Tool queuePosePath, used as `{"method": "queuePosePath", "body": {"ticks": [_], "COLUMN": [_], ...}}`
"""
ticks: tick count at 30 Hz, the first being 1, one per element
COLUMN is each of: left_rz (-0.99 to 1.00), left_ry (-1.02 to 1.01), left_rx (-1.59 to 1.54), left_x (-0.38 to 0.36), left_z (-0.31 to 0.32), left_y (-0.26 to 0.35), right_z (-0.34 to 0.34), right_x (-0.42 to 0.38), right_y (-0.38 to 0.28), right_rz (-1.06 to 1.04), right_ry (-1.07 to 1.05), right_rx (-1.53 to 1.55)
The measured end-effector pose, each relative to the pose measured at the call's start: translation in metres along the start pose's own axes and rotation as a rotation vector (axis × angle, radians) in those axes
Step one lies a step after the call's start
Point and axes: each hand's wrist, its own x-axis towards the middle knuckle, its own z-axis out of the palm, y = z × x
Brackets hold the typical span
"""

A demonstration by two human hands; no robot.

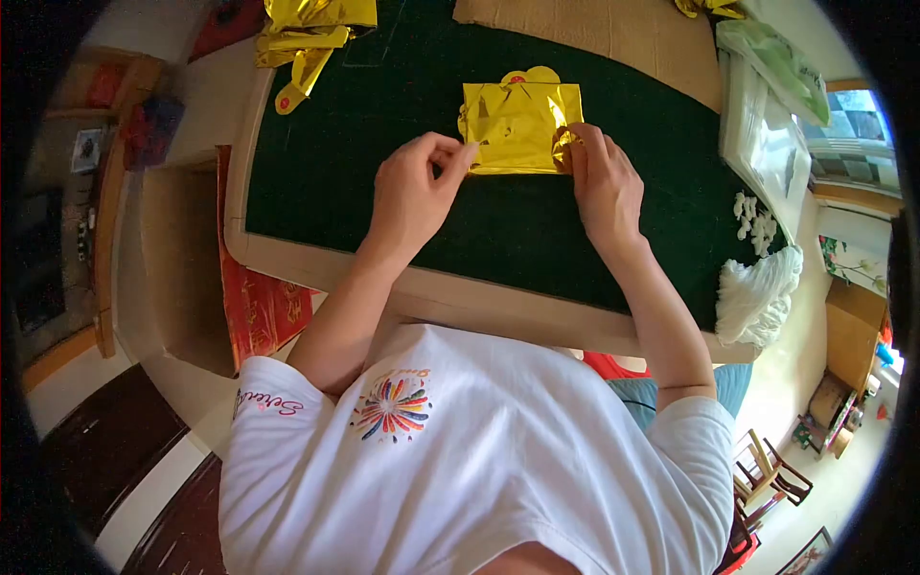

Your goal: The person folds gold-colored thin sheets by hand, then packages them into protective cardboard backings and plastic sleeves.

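A folded gold foil piece [522,120] lies on the dark green table top, its surface creased and shiny. Rounded gold tabs with a small red mark stick out at its far edge. My left hand [417,177] is closed, thumb and fingertips pinching at the foil's near left edge. At the opposite side, my right hand [606,177] has its fingers closed on the right edge, where the foil is bent and crumpled. The fingertips of my right hand are partly hidden.
More gold foil pieces [311,38] pile up at the far left. Brown cardboard [613,43] covers the far side. Plastic bags [762,129], small white pieces [755,222] and a white cloth-like bundle [759,297] sit along the right. An open carton [187,259] stands left of the table.
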Motion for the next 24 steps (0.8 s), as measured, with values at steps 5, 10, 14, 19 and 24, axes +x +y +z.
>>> {"method": "queuePosePath", "body": {"ticks": [5, 10, 14, 19, 24], "left_rz": [0.006, -0.038, -0.101, -0.189, 0.025], "left_ry": [-0.013, -0.039, -0.100, -0.153, -0.026], "left_rx": [0.026, 0.066, 0.018, -0.038, 0.123], "left_x": [0.001, 0.001, 0.004, 0.006, -0.005], "left_z": [0.010, 0.007, 0.004, 0.002, 0.012], "left_y": [-0.009, -0.006, 0.002, 0.007, 0.001], "right_z": [-0.002, -0.007, -0.007, -0.008, -0.004], "right_x": [0.002, 0.000, 0.000, 0.000, 0.000], "right_y": [0.001, 0.004, 0.004, 0.002, 0.001], "right_rz": [-0.007, 0.071, 0.078, 0.041, 0.046], "right_ry": [0.037, -0.017, -0.030, -0.009, -0.002], "right_rx": [0.103, 0.288, 0.276, 0.242, 0.178]}}
